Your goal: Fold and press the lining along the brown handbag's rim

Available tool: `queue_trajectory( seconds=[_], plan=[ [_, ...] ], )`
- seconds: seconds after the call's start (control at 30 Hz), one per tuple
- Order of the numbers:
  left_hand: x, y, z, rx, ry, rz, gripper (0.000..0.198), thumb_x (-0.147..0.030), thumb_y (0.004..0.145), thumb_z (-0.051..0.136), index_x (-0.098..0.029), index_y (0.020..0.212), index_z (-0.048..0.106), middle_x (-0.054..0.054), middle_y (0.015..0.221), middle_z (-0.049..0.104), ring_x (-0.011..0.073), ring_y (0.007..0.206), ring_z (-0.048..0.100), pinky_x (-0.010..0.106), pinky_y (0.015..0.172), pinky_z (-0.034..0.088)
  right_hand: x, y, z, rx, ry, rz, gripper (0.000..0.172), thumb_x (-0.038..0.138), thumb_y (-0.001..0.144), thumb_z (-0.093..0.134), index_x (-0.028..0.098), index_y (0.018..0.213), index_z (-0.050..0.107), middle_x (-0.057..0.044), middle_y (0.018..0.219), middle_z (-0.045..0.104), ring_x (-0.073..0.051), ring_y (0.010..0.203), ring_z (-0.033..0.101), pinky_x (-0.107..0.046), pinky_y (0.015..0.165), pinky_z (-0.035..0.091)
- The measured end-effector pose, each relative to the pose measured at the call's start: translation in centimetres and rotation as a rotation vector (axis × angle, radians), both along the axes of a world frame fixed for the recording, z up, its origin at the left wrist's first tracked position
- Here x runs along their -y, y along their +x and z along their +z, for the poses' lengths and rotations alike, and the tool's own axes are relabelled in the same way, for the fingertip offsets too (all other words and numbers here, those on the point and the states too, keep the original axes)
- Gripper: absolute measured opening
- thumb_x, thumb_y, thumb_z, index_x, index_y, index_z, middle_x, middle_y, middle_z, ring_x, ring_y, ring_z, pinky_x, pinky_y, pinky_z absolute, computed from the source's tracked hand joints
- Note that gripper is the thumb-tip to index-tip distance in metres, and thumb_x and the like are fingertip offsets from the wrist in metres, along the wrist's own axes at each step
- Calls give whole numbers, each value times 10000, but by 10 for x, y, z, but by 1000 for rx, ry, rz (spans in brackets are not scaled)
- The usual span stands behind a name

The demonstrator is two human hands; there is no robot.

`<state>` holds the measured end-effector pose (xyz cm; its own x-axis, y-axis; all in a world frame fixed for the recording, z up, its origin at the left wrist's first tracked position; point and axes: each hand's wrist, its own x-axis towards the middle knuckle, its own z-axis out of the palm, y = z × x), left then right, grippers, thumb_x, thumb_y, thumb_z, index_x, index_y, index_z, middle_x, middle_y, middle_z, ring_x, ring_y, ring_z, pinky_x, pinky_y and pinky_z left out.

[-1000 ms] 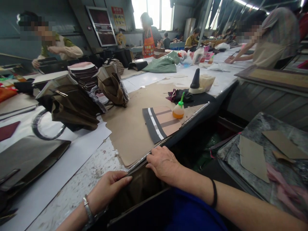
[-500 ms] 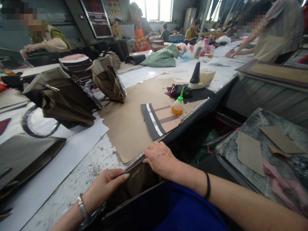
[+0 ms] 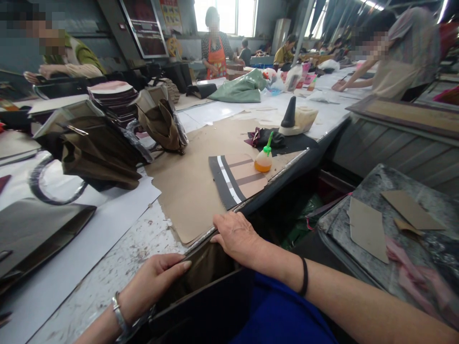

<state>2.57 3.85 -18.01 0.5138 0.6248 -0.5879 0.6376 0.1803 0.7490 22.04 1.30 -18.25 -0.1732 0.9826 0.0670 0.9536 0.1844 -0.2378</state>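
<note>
A dark bag [image 3: 204,296] with a brown lining sits at the table's front edge, its mouth facing up. My left hand [image 3: 159,277] grips the left end of its far rim, thumb on top. Farther right on that same rim, my right hand [image 3: 236,236] is closed with its fingers over the edge and its thumb inside. Just beyond lies a curved black strip [image 3: 226,180] with a white band, attached to or resting on tan pieces. A squeeze bottle [image 3: 263,160] with a green nozzle and orange liquid stands on them.
Brown paper [image 3: 190,191] covers part of the white table. Two brown bags [image 3: 100,148] and a stack of dark round-edged pieces [image 3: 113,105] stand at left. A black cone [image 3: 289,116] sits farther back. On the right, a grey stool-like surface [image 3: 369,186] holds card pieces. Several people work around.
Both hands keep their hold on the bag's rim, hardly shifting. The view has moved slightly. In the background, the person in the orange apron has turned and moved a little right.
</note>
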Motion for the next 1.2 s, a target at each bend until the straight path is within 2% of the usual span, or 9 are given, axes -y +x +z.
queue_trajectory(
  seconds=[0.07, 0.17, 0.4, 0.57, 0.73, 0.83, 0.93, 1.07, 1.2],
  plan=[
    [1, 0, 2, 3, -3, 15, 459, -570, 637, 525, -119, 667, 601, 8, 573, 567, 134, 549, 484, 219, 507, 389, 0, 0, -1, 2, -6, 14, 231, 331, 763, 596, 177, 930, 551, -54, 812, 590, -206, 775, 523, -289, 652, 358],
    [2, 2, 4, 5, -9, 21, 467, -589, 617, 534, -130, 661, 607, 8, 581, 585, 148, 566, 507, 222, 518, 402, -2, 1, -5, 35, -51, 60, 169, 350, 775, 577, 201, 852, 599, -50, 822, 594, -201, 803, 516, -284, 649, 346],
    [3, -3, 4, -3, -55, -4, 448, -573, 638, 524, -133, 677, 598, -1, 561, 575, 138, 535, 495, 227, 519, 393, -9, 1, -3, 74, -111, 131, 184, 377, 788, 547, 219, 764, 640, -33, 764, 597, -183, 763, 520, -269, 590, 325],
    [-2, -1, 11, -123, 81, -197, 411, -526, 697, 457, -138, 684, 591, 9, 595, 585, 157, 560, 512, 232, 514, 390, -9, 1, 1, 97, -131, 166, 219, 386, 787, 535, 204, 747, 651, -44, 753, 611, -177, 718, 528, -258, 539, 315],
    [-11, 25, 14, -121, 230, -404, 322, -393, 740, 428, -159, 866, 610, 30, 813, 654, 203, 749, 569, 261, 681, 423, -4, 0, -2, 60, -110, 139, 204, 370, 779, 527, 210, 741, 647, -49, 749, 604, -188, 716, 530, -264, 557, 328],
    [-15, 42, 9, -136, 311, -459, 287, -341, 741, 408, -163, 832, 614, 29, 786, 656, 200, 747, 570, 258, 689, 417, 0, 2, -1, 43, -103, 132, 187, 343, 780, 525, 204, 731, 640, -52, 768, 602, -192, 732, 531, -272, 570, 332],
    [-15, 50, 4, -183, 380, -455, 268, -301, 742, 383, -159, 752, 610, 24, 693, 641, 181, 678, 560, 241, 634, 410, 7, 10, 1, -10, -80, 123, 181, 348, 788, 530, 195, 767, 625, -45, 793, 605, -193, 783, 530, -274, 614, 341],
    [-11, 51, 4, -212, 378, -392, 266, -289, 733, 385, -148, 742, 611, 30, 673, 638, 179, 648, 552, 240, 603, 405, 22, 20, 3, -56, 25, 123, 216, 330, 745, 610, 169, 879, 556, -36, 840, 599, -189, 804, 515, -286, 678, 333],
    [-7, 51, 6, -204, 372, -363, 278, -299, 728, 391, -141, 738, 619, 43, 676, 641, 188, 645, 550, 251, 594, 407, 32, 24, 5, -12, 65, 117, 202, 270, 722, 650, 167, 840, 522, -24, 783, 580, -184, 752, 497, -288, 660, 309]
  ],
)
